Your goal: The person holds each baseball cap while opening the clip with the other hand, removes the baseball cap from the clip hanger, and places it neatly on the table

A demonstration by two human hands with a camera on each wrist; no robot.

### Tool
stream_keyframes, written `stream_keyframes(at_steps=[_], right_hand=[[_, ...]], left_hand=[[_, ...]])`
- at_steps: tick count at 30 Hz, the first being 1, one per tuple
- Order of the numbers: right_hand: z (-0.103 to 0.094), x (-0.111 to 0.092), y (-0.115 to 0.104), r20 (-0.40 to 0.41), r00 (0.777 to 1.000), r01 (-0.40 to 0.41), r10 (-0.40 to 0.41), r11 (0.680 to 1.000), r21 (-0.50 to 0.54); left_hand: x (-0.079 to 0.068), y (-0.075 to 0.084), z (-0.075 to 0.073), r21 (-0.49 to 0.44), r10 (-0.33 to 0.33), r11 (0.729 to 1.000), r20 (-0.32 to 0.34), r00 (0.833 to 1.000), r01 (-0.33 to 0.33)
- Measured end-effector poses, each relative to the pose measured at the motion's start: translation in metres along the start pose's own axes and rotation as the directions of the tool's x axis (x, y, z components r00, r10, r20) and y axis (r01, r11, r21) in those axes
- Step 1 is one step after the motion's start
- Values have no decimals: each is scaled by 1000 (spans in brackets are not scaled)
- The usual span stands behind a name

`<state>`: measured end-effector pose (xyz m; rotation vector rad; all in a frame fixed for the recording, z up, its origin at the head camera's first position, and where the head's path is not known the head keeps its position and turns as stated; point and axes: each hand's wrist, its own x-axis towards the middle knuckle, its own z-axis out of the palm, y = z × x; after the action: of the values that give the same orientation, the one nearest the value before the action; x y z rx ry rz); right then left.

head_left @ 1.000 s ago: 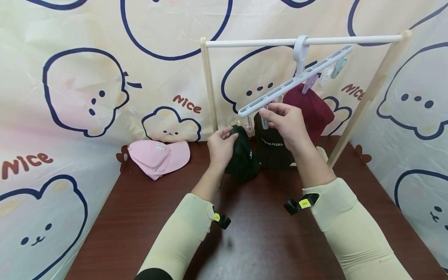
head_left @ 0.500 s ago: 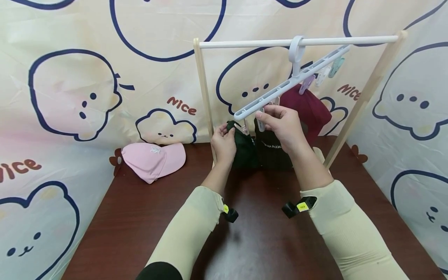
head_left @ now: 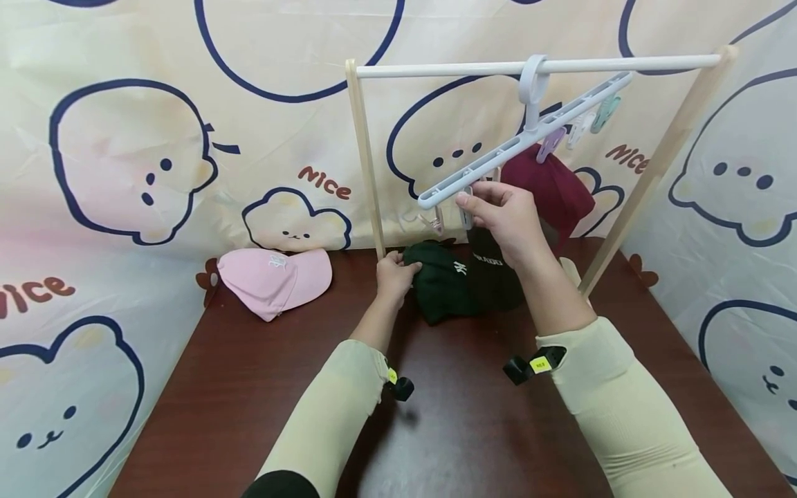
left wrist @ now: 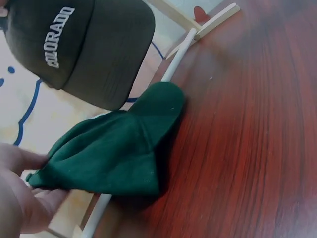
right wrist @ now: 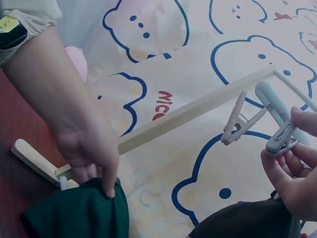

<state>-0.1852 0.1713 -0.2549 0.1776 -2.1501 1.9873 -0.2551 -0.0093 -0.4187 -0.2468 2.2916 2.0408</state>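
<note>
My left hand (head_left: pixel 394 278) pinches the crown edge of a dark green baseball cap (head_left: pixel 438 287), which hangs brim down low over the table in the left wrist view (left wrist: pixel 109 153). My right hand (head_left: pixel 507 214) holds a pale grey clothespin (right wrist: pixel 282 140) between thumb and fingers, under the near end of a light blue clip hanger (head_left: pixel 498 159). Beside it, a pinkish clothespin (right wrist: pixel 241 121) dangles from the hanger's tip with nothing in it. A dark cap lettered COLORADO (left wrist: pixel 84 44) hangs behind my right hand. Farther along, a purple clothespin (head_left: pixel 551 145) meets a maroon cap (head_left: pixel 548 183).
The hanger hooks over the white bar (head_left: pixel 436 70) of a wooden rack, whose left post (head_left: pixel 366 159) stands close behind my left hand. On the brown table (head_left: pixel 436 415), a pink cap (head_left: pixel 274 280) lies at the back left. White and green clothespins (head_left: pixel 605 114) hang at the hanger's far end.
My left hand first lifted the green cap up to the pinkish clothespin, then lowered it below, away from the hanger. My right hand has kept its hold on the grey clothespin.
</note>
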Motion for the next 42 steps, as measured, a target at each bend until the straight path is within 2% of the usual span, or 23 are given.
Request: stream_keyframes(at_steps=[4, 7, 11, 15, 18, 21, 23, 26, 29, 30, 32, 34, 35, 37, 39, 40, 42], right_hand=[[0, 0, 0, 1, 1000, 2, -2, 1000, 3], [1, 0, 0, 2, 1000, 2, -2, 1000, 4], [1, 1, 0, 6, 1000, -4, 4, 1000, 8], [2, 1, -1, 9, 1000, -8, 7, 1000, 4], [3, 0, -2, 10, 1000, -12, 12, 1000, 6], [3, 0, -2, 8, 1000, -16, 16, 1000, 10], [4, 0, -2, 9, 1000, -16, 16, 1000, 5], [4, 0, -2, 10, 1000, -18, 18, 1000, -4], [4, -1, -1, 12, 1000, -19, 19, 1000, -7], [4, -1, -1, 12, 1000, -19, 19, 1000, -2], [5, -1, -1, 11, 1000, -10, 10, 1000, 12], [4, -1, 0, 7, 1000, 2, -2, 1000, 29], [4, -1, 0, 7, 1000, 8, -9, 999, 38], [4, -2, 0, 3, 1000, 20, -20, 999, 49], [4, -3, 1, -4, 999, 37, -37, 999, 36], [4, -3, 1, -7, 999, 49, -48, 998, 27], [5, -4, 3, -17, 997, 78, -78, 997, -5]], left_hand=[[0, -4, -10, 69, -86, 995, 107, 991, 79], [-1, -6, -16, 64, -91, 994, 113, 990, 84], [0, -10, -18, 27, -44, 999, -29, 999, 45], [0, -13, -20, -22, 4, 1000, -166, 986, -8], [0, -15, -19, -50, 38, 997, -230, 972, -51], [1, -20, -20, -40, 37, 998, -257, 966, -48], [-1, -23, -22, -14, 15, 1000, -222, 975, -19], [-6, -28, -29, 72, -21, 997, -124, 992, 30], [-13, -30, -37, 224, 3, 975, -40, 999, 6], [-16, -29, -39, 286, 28, 958, -27, 999, -19], [-22, -24, -44, 415, 70, 907, 18, 997, -71], [-29, -17, -50, 540, 99, 833, 75, 992, -124], [-33, -12, -52, 587, 104, 796, 102, 989, -144], [-41, 2, -56, 631, 123, 749, 166, 978, -202], [-50, 17, -59, 615, 177, 743, 199, 964, -264], [-54, 26, -59, 583, 217, 755, 212, 953, -302], [-62, 45, -57, 460, 306, 803, 229, 924, -380]])
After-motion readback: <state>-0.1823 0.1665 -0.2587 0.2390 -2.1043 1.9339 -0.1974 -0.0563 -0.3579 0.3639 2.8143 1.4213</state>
